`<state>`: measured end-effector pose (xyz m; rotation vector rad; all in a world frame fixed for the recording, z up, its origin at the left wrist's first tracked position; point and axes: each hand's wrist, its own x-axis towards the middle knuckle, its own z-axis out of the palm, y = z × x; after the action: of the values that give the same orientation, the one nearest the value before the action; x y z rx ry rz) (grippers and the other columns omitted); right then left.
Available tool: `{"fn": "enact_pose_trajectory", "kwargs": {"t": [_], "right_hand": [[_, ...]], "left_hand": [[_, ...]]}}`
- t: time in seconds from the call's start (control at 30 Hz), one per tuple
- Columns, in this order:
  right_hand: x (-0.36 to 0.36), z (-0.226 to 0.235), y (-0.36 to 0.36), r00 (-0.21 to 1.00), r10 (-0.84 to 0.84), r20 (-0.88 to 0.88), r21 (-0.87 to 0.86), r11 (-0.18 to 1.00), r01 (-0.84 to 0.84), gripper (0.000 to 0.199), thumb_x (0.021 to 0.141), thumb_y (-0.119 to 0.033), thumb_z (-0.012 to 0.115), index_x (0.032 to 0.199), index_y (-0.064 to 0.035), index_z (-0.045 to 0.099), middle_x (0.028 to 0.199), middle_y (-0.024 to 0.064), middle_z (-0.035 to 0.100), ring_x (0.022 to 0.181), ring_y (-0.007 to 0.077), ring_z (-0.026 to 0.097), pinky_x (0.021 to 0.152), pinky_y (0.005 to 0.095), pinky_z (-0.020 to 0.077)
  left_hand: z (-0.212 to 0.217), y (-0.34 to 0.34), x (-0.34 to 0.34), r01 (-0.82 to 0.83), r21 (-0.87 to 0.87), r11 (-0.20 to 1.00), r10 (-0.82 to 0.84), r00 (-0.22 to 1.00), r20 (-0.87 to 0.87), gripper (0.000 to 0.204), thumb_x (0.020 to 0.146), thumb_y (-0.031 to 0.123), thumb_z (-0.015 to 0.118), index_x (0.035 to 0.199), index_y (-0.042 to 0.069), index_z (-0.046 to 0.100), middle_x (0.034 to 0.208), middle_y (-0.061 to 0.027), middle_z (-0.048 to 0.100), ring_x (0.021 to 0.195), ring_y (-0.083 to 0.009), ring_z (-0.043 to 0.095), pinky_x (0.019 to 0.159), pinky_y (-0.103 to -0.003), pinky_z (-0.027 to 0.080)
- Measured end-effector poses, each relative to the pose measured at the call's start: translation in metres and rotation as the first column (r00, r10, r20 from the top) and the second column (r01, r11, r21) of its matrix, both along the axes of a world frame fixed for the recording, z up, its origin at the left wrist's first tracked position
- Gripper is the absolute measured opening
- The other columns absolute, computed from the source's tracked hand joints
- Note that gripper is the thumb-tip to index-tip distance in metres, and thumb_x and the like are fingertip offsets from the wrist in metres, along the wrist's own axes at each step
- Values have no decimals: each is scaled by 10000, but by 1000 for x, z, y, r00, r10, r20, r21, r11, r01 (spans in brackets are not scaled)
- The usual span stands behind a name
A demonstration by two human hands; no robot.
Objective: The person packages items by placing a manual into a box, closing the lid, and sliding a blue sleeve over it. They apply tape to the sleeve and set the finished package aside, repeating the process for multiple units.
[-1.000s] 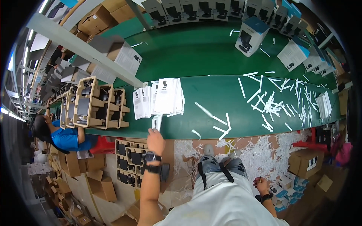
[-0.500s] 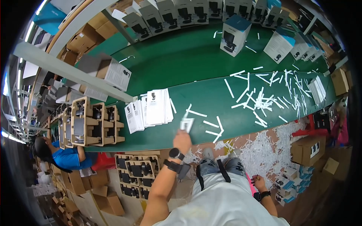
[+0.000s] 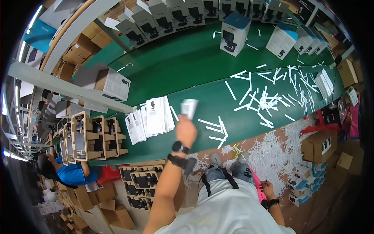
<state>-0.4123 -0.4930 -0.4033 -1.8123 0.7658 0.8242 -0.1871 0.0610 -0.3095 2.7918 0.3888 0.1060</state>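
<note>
My left hand (image 3: 186,130) reaches over the near green bench, closed around the lower end of a small white printed leaflet (image 3: 189,108), blurred by motion; I cannot tell whether it is one or several. Just left of it lies a pile of white printed leaflets (image 3: 157,117), fanned out in overlapping stacks. Loose white paper strips (image 3: 213,129) lie to the hand's right. Down at my right side, my right hand (image 3: 267,189) is beside a pink seat edge (image 3: 257,183). Its fingers are curled, and a thin dark thing seems to show at their tips, too small to name.
Product boxes (image 3: 235,35) stand along the far green surface. Brown moulded trays (image 3: 97,134) holding black parts are stacked on the left, beside a person in blue (image 3: 74,170). More strips (image 3: 269,102) and a white paper stack (image 3: 324,84) lie at right. Paper scraps (image 3: 265,156) litter the floor.
My left hand has moved farther from me over the bench, carrying the leaflet beside the pile. A strip seen by the leaflet earlier no longer shows there. The view has shifted slightly; my right hand stays low.
</note>
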Motion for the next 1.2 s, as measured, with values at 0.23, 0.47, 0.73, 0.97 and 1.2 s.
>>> {"fn": "enact_pose_trajectory", "kwargs": {"t": [0.23, 0.47, 0.73, 0.97, 1.2], "right_hand": [[-22, -4, -1, 994, 11, -111, -43, 999, -16, 148, 953, -105, 526, 1014, -16, 627, 848, 94, 691, 706, 195, 676, 586, 328, 522], [-23, -3, -5, 994, -86, -71, -23, 996, 84, 170, 959, -105, 527, 1077, -30, 625, 923, 104, 702, 755, 203, 678, 631, 335, 534], [-26, 10, 12, 996, -30, -81, -14, 999, 29, 150, 961, -109, 538, 1040, -31, 639, 900, 85, 693, 753, 193, 672, 642, 334, 533], [-44, 32, 2, 977, -212, -28, -45, 977, 210, 171, 965, -115, 534, 1047, -20, 651, 908, 93, 701, 760, 197, 674, 656, 343, 535], [-74, 9, -15, 900, -393, -189, -39, 919, 393, 205, 954, -106, 526, 1075, -10, 660, 913, 113, 713, 767, 205, 676, 665, 342, 538]], "left_hand": [[-16, -49, -10, 175, -167, 970, -202, 966, -160, 267, 809, 39, 538, 1029, -90, 618, 999, -289, 607, 801, -455, 638, 754, -497, 551], [-33, 6, 6, -58, 123, 991, 73, 990, -124, 303, 889, 32, 499, 1150, -122, 491, 1027, -285, 574, 772, -410, 673, 626, -431, 573], [-26, -291, -50, 617, -362, 699, -608, 779, 153, 311, 910, 106, 516, 1190, -29, 519, 949, -279, 640, 821, -437, 667, 688, -518, 536], [6, -165, 127, 314, -326, 892, -288, 949, 125, 318, 874, 25, 492, 1180, -60, 504, 1023, -256, 605, 797, -425, 658, 650, -489, 554], [-49, -141, 200, 229, 29, 973, -225, 969, -104, 326, 876, 61, 550, 1162, -91, 514, 972, -213, 633, 784, -354, 687, 630, -421, 578]]}}
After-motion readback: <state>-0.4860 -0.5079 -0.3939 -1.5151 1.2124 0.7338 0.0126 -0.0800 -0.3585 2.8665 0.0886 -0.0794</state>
